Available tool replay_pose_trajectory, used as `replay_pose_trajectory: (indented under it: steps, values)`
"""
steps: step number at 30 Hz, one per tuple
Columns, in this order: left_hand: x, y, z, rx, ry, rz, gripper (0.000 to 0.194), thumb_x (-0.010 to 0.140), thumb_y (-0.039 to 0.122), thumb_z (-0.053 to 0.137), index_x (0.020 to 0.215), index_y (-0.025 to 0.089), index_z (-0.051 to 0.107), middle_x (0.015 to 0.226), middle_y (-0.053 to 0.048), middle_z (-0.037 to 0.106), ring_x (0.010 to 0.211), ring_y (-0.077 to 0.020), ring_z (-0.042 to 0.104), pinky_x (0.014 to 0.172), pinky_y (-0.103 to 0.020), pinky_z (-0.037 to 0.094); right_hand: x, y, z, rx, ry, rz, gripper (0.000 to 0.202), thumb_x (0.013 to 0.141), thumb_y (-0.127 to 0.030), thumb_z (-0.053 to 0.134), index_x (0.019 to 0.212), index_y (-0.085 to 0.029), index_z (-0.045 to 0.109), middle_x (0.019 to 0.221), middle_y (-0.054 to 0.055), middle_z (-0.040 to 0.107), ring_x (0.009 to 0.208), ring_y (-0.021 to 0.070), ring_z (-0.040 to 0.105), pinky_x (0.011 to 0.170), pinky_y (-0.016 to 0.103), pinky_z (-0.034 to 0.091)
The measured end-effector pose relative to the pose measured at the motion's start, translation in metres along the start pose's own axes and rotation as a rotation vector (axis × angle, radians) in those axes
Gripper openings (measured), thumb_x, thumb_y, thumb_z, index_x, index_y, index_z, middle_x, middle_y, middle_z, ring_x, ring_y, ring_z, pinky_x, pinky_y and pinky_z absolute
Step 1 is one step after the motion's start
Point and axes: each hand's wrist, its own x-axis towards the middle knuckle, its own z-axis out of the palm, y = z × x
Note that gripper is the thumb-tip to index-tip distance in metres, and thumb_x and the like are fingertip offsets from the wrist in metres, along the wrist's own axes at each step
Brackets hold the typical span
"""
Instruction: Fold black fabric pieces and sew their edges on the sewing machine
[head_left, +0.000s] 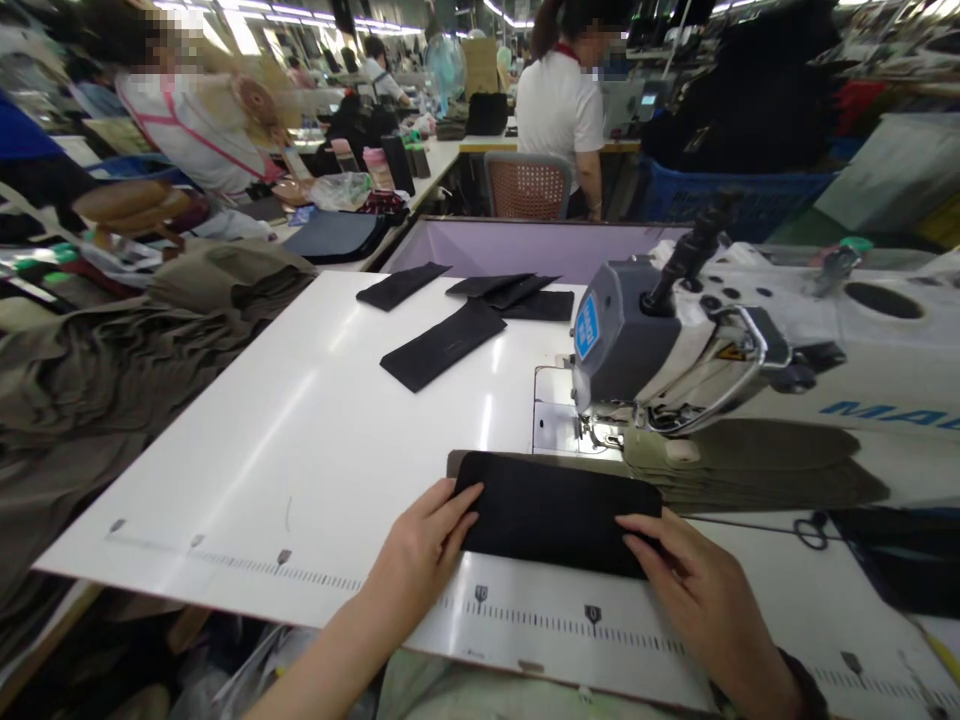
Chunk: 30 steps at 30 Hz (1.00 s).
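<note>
A black rectangular fabric piece (555,510) with rounded corners lies flat in front of me. My left hand (431,530) pinches its left end between thumb and fingers. On the right end, my right hand (686,570) grips the lower corner in the same way. Behind the black piece shows the edge of an olive fabric piece (469,460), mostly hidden. Just beyond is the sewing machine (637,340), its needle area lit. A stack of olive fabric pieces (750,465) rests under the machine arm.
Several black fabric strips (444,345) lie at the back of the white table (300,440). Printed ruler marks run along its front edge. Olive cloth (97,370) is heaped to the left. Scissors (811,530) lie at right. Co-workers sit beyond, near a blue crate (720,200).
</note>
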Motion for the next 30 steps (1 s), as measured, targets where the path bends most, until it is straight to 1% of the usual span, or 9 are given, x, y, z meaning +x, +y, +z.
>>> replay_pose_trajectory:
  steps: [1,3,5,8,13,15,20,25,30]
  values:
    - [0.000,-0.001,0.000,0.003,-0.004,0.001,0.027,0.086,0.020,0.039,0.106,0.015,0.057,0.086,-0.006,0.057,0.076,-0.0140,0.059,0.069,-0.024,0.052,0.000,0.000,-0.001,-0.015,0.014,-0.010,0.020,0.080,-0.031,0.046,0.087,-0.023,0.063,0.080,0.003,0.066,0.084,0.0183,0.060,0.073,0.027,0.047]
    - [-0.001,-0.002,-0.001,0.005,-0.004,-0.005,0.027,0.086,0.020,0.039,0.106,0.015,0.056,0.086,-0.006,0.057,0.075,-0.0135,0.059,0.068,-0.022,0.052,0.001,-0.002,-0.002,-0.021,0.014,-0.002,0.023,0.081,-0.031,0.045,0.094,-0.021,0.062,0.084,0.004,0.065,0.084,0.0181,0.060,0.073,0.027,0.047]
    - [0.000,-0.002,-0.001,0.014,0.001,-0.014,0.027,0.086,0.021,0.039,0.106,0.015,0.057,0.084,-0.006,0.057,0.073,-0.0131,0.059,0.066,-0.022,0.052,0.004,-0.003,-0.002,-0.004,-0.034,0.019,0.025,0.082,-0.029,0.044,0.098,-0.020,0.061,0.084,0.005,0.064,0.078,0.0164,0.060,0.068,0.025,0.047]
    - [0.003,-0.002,-0.002,0.039,0.004,-0.013,0.026,0.086,0.021,0.040,0.104,0.014,0.058,0.081,-0.006,0.056,0.071,-0.0130,0.058,0.064,-0.021,0.052,0.008,-0.004,-0.001,0.017,-0.093,0.065,0.026,0.082,-0.028,0.043,0.098,-0.019,0.061,0.079,0.004,0.062,0.068,0.0142,0.058,0.061,0.024,0.047]
    - [0.005,-0.003,-0.002,0.063,0.001,-0.021,0.027,0.087,0.024,0.039,0.103,0.014,0.058,0.080,-0.005,0.056,0.069,-0.0130,0.058,0.062,-0.021,0.052,0.013,-0.002,0.002,0.017,-0.098,0.140,0.027,0.081,-0.028,0.045,0.100,-0.018,0.060,0.076,0.002,0.063,0.058,0.0133,0.056,0.055,0.025,0.046]
    - [0.005,-0.003,-0.002,0.073,0.002,-0.020,0.027,0.087,0.024,0.038,0.102,0.015,0.059,0.080,-0.005,0.057,0.069,-0.0130,0.059,0.061,-0.021,0.052,0.014,-0.002,0.003,0.033,-0.098,0.150,0.026,0.080,-0.027,0.045,0.098,-0.018,0.061,0.079,0.003,0.064,0.060,0.0138,0.057,0.056,0.025,0.046]
    - [0.005,-0.004,-0.002,0.094,0.009,-0.014,0.027,0.086,0.026,0.039,0.100,0.016,0.060,0.081,-0.005,0.058,0.070,-0.0142,0.060,0.062,-0.021,0.053,0.018,-0.003,0.003,0.061,-0.118,0.169,0.025,0.080,-0.025,0.044,0.097,-0.019,0.062,0.086,0.005,0.065,0.075,0.0169,0.060,0.065,0.027,0.047]
    - [0.006,-0.005,-0.003,0.110,0.005,-0.020,0.028,0.086,0.029,0.040,0.099,0.017,0.061,0.084,-0.006,0.059,0.071,-0.0151,0.062,0.065,-0.023,0.054,0.021,-0.004,0.002,0.080,-0.174,0.194,0.025,0.080,-0.023,0.044,0.098,-0.018,0.061,0.086,0.006,0.065,0.077,0.0173,0.060,0.069,0.029,0.048]
    - [0.007,-0.006,-0.004,0.097,0.012,-0.019,0.028,0.085,0.030,0.041,0.099,0.017,0.062,0.087,-0.006,0.059,0.074,-0.0159,0.062,0.066,-0.023,0.054,0.023,-0.005,0.002,0.098,-0.166,0.195,0.026,0.078,-0.021,0.045,0.098,-0.019,0.062,0.089,0.006,0.065,0.081,0.0181,0.060,0.073,0.030,0.048]
